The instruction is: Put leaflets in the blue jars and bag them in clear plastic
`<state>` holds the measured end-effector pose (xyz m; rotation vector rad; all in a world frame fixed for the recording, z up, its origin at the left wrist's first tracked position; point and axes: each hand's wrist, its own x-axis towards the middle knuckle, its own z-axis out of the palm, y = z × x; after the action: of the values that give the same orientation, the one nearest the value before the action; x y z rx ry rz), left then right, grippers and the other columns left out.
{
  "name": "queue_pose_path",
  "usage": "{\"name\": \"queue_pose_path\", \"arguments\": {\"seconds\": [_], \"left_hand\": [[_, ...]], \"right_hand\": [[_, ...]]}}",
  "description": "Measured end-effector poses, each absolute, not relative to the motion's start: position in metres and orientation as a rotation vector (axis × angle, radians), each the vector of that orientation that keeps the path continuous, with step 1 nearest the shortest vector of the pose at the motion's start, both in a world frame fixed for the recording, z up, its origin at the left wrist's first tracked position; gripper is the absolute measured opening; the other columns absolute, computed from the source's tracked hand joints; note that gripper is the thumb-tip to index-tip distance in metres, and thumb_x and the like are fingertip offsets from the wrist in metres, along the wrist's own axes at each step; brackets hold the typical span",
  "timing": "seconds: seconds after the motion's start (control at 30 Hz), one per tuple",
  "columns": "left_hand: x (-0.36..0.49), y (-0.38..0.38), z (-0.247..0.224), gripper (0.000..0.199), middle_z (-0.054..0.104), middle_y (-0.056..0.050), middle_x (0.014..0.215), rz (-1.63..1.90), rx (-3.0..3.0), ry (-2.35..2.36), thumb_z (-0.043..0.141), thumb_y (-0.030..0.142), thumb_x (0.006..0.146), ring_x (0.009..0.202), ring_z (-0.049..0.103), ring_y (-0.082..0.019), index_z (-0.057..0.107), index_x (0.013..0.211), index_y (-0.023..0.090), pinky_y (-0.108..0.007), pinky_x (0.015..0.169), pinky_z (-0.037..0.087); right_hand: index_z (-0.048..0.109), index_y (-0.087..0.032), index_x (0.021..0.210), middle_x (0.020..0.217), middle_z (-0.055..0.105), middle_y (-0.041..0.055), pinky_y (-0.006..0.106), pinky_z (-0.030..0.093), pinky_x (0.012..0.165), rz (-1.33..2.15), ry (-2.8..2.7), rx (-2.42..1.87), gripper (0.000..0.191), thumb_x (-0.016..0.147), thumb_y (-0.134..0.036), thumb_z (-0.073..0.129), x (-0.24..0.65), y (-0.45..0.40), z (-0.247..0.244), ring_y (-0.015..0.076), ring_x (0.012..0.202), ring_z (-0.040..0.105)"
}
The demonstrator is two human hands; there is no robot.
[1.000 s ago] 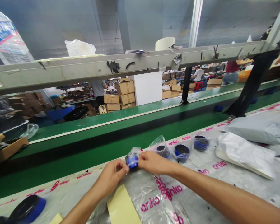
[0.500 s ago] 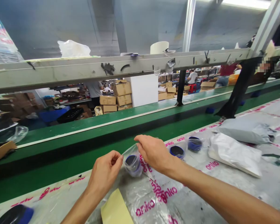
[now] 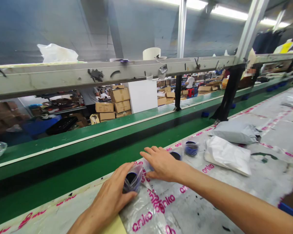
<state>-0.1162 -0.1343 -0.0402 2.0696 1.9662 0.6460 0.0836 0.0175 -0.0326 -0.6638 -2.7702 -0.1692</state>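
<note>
Left hand (image 3: 111, 193): grip clenched, fingers and thumb curled around a clear plastic bag (image 3: 133, 180), which sits against the palm side, at the hand's right edge. Inside the bag is a round black-and-blue item (image 3: 131, 178), partly blurred by the film. The bag's lower end rests on or just above a printed "anko" plastic sheet (image 3: 146, 216); contact cannot be told.

Right hand (image 3: 163, 164): grip released, palm down, fingers (image 3: 151, 150) spread, just beside the bag on the side away from the left hand. Whether it touches the bag's loose film cannot be told.

Further along the table (image 3: 258, 182), two more bagged round items (image 3: 191, 148) (image 3: 175, 155) stand near the right fingers. Beyond them lie a white mailer bag (image 3: 226, 156) and a grey mailer bag (image 3: 234, 132). A yellow card (image 3: 114, 227) lies under the left wrist. A green conveyor belt (image 3: 95, 146) runs along the table's far edge.
</note>
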Motion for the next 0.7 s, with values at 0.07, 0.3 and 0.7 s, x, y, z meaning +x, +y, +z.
{"name": "queue_pose_path", "arguments": {"seconds": [0.07, 0.3, 0.7], "left_hand": [[-0.111, -0.126, -0.039, 0.039, 0.061, -0.003, 0.137, 0.65, 2.066, 1.919, 0.068, 0.03, 0.084, 0.118, 0.062, -0.024, 0.062, 0.123, 0.033, -0.036, 0.098, 0.049], [-0.101, -0.118, -0.043, 0.017, 0.065, -0.002, 0.103, 0.902, 1.836, 1.903, 0.064, 0.034, 0.086, 0.094, 0.061, -0.019, 0.058, 0.074, 0.023, -0.028, 0.077, 0.046], [-0.094, -0.111, -0.057, 0.036, 0.07, -0.005, 0.096, 1.066, 1.689, 1.942, 0.072, 0.058, 0.071, 0.094, 0.066, -0.026, 0.066, 0.061, 0.024, -0.034, 0.088, 0.054]], "right_hand": [[0.065, -0.01, 0.117, 0.113, 0.067, 0.0187, 0.046, 0.052, 0.084, -0.24, -2.864, -0.729, 0.045, 0.083, -0.037, 0.076, 0.074, 0.017, -0.035, 0.035, 0.104, 0.061], [0.067, -0.013, 0.105, 0.103, 0.069, 0.0135, 0.039, 0.052, 0.08, -0.033, -2.904, -0.597, 0.029, 0.085, -0.034, 0.068, 0.088, 0.01, -0.032, 0.0293, 0.098, 0.062], [0.06, -0.019, 0.11, 0.101, 0.07, 0.0106, 0.046, 0.055, 0.074, 0.314, -2.75, -0.684, 0.068, 0.072, -0.075, 0.064, 0.069, -0.028, -0.07, 0.0347, 0.093, 0.066]]}}
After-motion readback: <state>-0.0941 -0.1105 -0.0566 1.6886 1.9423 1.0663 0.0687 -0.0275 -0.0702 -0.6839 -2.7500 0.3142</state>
